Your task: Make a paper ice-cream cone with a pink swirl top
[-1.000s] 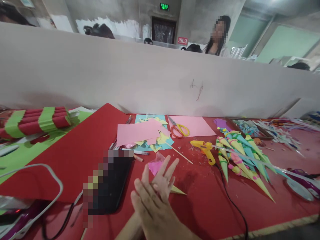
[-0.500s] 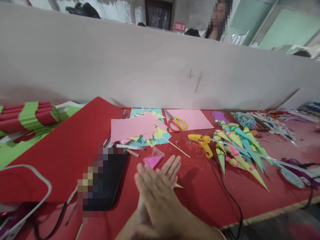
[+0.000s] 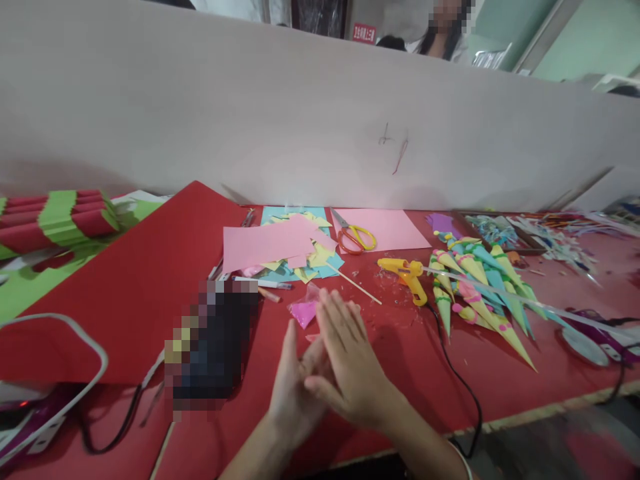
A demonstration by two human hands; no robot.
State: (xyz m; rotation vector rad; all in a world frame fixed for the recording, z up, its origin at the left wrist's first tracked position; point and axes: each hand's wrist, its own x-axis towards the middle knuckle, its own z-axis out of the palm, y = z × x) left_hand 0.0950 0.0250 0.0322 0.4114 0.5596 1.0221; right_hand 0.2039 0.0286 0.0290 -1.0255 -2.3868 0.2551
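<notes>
My right hand (image 3: 347, 357) lies palm down across my left hand (image 3: 303, 383), its fingers stretched out together. The left palm faces up beneath it, thumb raised and apart, with its fingers partly hidden. Whether anything lies between the palms cannot be seen. Just beyond the fingertips is a small clear bag with bright pink material (image 3: 304, 312). A pale pink pointed scrap (image 3: 313, 337) shows beside the left fingers. A thin wooden stick (image 3: 357, 285) lies farther off, and a yellow glue gun (image 3: 411, 279) rests to the right.
Scissors (image 3: 356, 239) lie on pink paper beside paper scraps (image 3: 305, 263). Several decorated paper cones (image 3: 475, 283) are heaped at right, near the glue gun's black cord (image 3: 457, 383). Large red card (image 3: 150, 280) and a dark, blurred-out device (image 3: 220, 347) are at left. A white partition (image 3: 300, 127) stands behind.
My hands have shifted against each other: the right slid across and turned more upright, the left thumb came into sight. The view tilted slightly downward. The yellow tip beside the hands is now out of sight.
</notes>
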